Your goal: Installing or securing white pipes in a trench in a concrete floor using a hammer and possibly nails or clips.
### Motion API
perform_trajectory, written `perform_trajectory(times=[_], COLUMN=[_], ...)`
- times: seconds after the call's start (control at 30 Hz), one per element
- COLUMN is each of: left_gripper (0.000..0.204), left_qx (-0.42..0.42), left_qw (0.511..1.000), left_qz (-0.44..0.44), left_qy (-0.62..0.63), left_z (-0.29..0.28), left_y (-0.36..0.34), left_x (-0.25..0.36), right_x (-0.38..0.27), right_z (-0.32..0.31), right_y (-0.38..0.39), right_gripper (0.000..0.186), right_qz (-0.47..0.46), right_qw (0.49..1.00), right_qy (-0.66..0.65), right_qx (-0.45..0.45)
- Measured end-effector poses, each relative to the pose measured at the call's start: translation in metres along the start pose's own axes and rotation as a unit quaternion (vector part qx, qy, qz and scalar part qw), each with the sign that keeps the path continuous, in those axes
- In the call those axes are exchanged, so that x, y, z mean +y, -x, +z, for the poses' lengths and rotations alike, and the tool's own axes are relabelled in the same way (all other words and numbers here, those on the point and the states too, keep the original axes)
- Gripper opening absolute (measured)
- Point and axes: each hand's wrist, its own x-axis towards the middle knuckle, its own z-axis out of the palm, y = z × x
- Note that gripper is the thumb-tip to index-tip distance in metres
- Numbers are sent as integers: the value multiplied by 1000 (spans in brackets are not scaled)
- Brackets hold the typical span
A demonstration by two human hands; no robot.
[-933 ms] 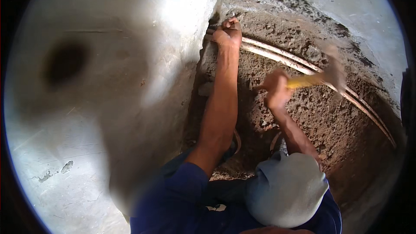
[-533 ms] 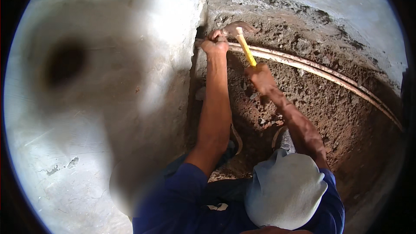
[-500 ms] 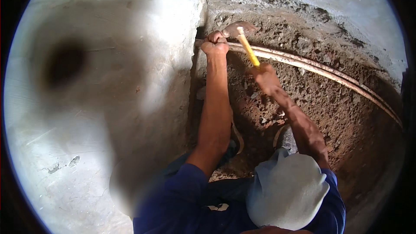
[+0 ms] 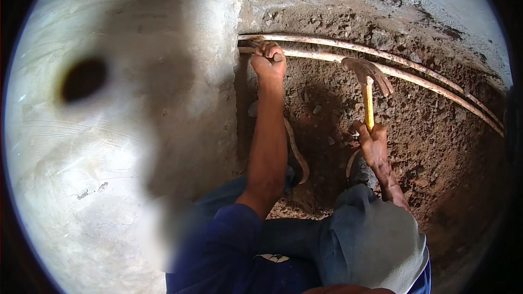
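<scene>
The left hand (image 4: pixel 268 59) was closed tight around a small tool (image 4: pixel 277 55), seemingly a chisel, of which only a short stub showed past the fingers, and it held that tool right at the spot where two rusty pipes (image 4: pixel 338 50) came out beside the edge of a grey concrete wall (image 4: pixel 207 76). The right hand (image 4: pixel 372 142) was wrapped in a full fist around the lower end of the yellow handle of a claw hammer (image 4: pixel 368 84), which stood nearly upright with its dark, rust-coloured head (image 4: pixel 366 69) up in front of the lower pipe, well to the right of the left hand and apart from the chisel. The two pipes ran side by side in a curve from the wall corner toward the right edge of the view, bedded in rough reddish-brown soil (image 4: pixel 436 141) strewn with small stones. Both forearms were bare, with a blue sleeve (image 4: pixel 229 239) on the left upper arm and a grey trouser knee (image 4: pixel 376 239) below the right wrist.
</scene>
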Motion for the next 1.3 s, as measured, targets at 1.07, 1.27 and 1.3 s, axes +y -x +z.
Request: perform_trajectory(times=[1.07,1.27,1.3], left_gripper=[29,27,27], left_qx=[16,-64,-32], left_qw=[993,984,976], left_qz=[10,-105,-91], left_qy=[-120,131,197], left_z=[1,11,14], left_y=[69,16,6], left_x=[-42,4,8], right_x=[-5,-15,-20], right_z=[1,2,3], right_y=[-2,-1,-1], right_gripper=[27,27,26], right_qz=[-111,-114,-106], right_qw=[990,987,986], right_qy=[76,113,124], right_qx=[-29,-25,-21])
